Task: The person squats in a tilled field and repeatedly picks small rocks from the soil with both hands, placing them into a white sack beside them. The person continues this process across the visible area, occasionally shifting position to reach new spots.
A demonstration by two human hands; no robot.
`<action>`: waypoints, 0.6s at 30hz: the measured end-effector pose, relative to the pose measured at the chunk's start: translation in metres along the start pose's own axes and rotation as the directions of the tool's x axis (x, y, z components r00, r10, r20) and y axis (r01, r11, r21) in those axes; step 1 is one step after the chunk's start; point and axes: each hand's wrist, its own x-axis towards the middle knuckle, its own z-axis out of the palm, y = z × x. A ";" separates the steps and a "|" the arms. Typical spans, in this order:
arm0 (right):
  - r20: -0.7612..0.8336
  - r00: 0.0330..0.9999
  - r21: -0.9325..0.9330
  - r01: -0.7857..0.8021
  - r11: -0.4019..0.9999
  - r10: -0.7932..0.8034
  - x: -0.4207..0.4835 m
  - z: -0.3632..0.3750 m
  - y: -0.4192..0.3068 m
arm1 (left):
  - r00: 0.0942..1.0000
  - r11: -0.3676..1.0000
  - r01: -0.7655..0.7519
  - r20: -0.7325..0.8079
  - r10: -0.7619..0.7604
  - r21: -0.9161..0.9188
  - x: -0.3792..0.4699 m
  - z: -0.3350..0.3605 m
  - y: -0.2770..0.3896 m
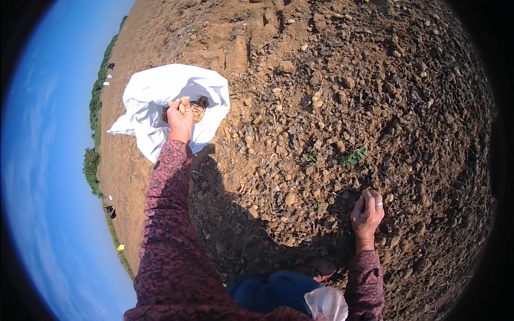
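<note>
My left hand [180, 125] is at the mouth of a white woven sack [170, 78], its fingers closed around a few unshelled peanuts [182, 106]. More peanuts [199, 109] lie inside the sack, partly hidden by the hand and the folded rim. Down on the soil, my right hand [368, 216] has its fingers curled, with a ring on one of them. Its fingertips touch the dirt, and whatever is under them is hidden. A peanut-like lump [389, 197] lies just right of that hand.
Loose brown soil [281, 176] holds dry leaves, clods and scattered peanuts [317, 98]. A small green plant [355, 156] grows above my right hand. My shoe [321, 269] is near the bottom. Far off at left are a person [109, 212], pale sacks [106, 83] and bushes [92, 170].
</note>
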 end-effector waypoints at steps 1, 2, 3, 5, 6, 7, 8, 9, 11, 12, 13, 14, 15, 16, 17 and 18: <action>-0.005 1.000 -0.018 0.000 1.000 0.000 0.000 -0.001 0.002 | 0.996 0.995 -0.074 -0.038 0.077 0.071 -0.020 0.020 -0.004; -0.003 1.000 -0.028 -0.011 1.000 0.011 0.001 -0.003 0.004 | 0.992 0.979 -0.008 -0.122 0.033 0.205 -0.041 0.042 -0.009; -0.007 1.000 -0.015 -0.005 1.000 0.005 0.001 -0.003 0.003 | 0.977 0.941 0.057 -0.212 0.016 0.332 -0.067 0.063 -0.014; -0.013 1.000 0.005 0.007 1.000 -0.007 0.001 -0.001 0.001 | 0.955 0.535 -0.022 -0.141 0.262 0.844 -0.081 0.064 -0.047; -0.015 1.000 -0.007 0.005 1.000 -0.005 0.002 -0.003 0.002 | 0.941 0.203 -0.042 -0.030 0.337 0.978 -0.089 0.069 -0.070; -0.014 1.000 -0.011 0.004 1.000 -0.004 0.001 -0.002 0.002 | 0.880 -0.077 -0.289 0.296 0.372 0.954 -0.095 0.063 -0.098; -0.014 1.000 -0.018 0.000 1.000 0.000 0.001 -0.002 0.003 | 0.738 -0.198 -0.569 0.602 0.306 0.798 -0.105 0.068 -0.123; -0.015 1.000 -0.029 0.004 1.000 -0.005 0.002 -0.003 0.004 | 0.621 -0.122 -0.759 0.767 0.164 0.640 -0.113 0.075 -0.146; -0.014 1.000 -0.020 0.019 1.000 -0.019 0.003 -0.002 -0.001 | 0.511 -0.110 -0.854 0.860 0.017 0.509 -0.101 0.079 -0.183; -0.005 1.000 -0.021 0.014 1.000 -0.014 0.003 -0.002 -0.002 | 0.515 -0.197 -0.841 0.857 -0.005 0.504 -0.096 0.079 -0.200; -0.004 1.000 -0.017 0.013 1.000 -0.013 0.002 -0.001 -0.004 | 0.490 -0.214 -0.864 0.858 -0.154 0.455 -0.085 0.083 -0.206; -0.009 1.000 -0.018 0.015 1.000 -0.015 0.002 -0.001 -0.002 | 0.574 -0.178 -0.818 0.801 -0.173 0.548 -0.075 0.082 -0.214; -0.009 1.000 -0.021 0.013 1.000 -0.013 0.002 -0.002 0.000 | 0.652 -0.141 -0.758 0.731 -0.201 0.637 -0.074 0.083 -0.219; -0.006 1.000 -0.032 0.010 0.999 -0.010 0.003 -0.002 -0.001 | 0.651 -0.195 -0.758 0.742 -0.159 0.623 -0.070 0.084 -0.220; -0.007 1.000 -0.035 0.011 0.999 -0.011 0.004 -0.002 0.000 | 0.649 -0.251 -0.752 0.752 -0.117 0.610 -0.066 0.083 -0.219; -0.007 1.000 -0.038 0.010 0.999 -0.010 0.004 -0.002 0.000 | 0.710 -0.111 -0.701 0.704 -0.018 0.704 -0.068 0.089 -0.220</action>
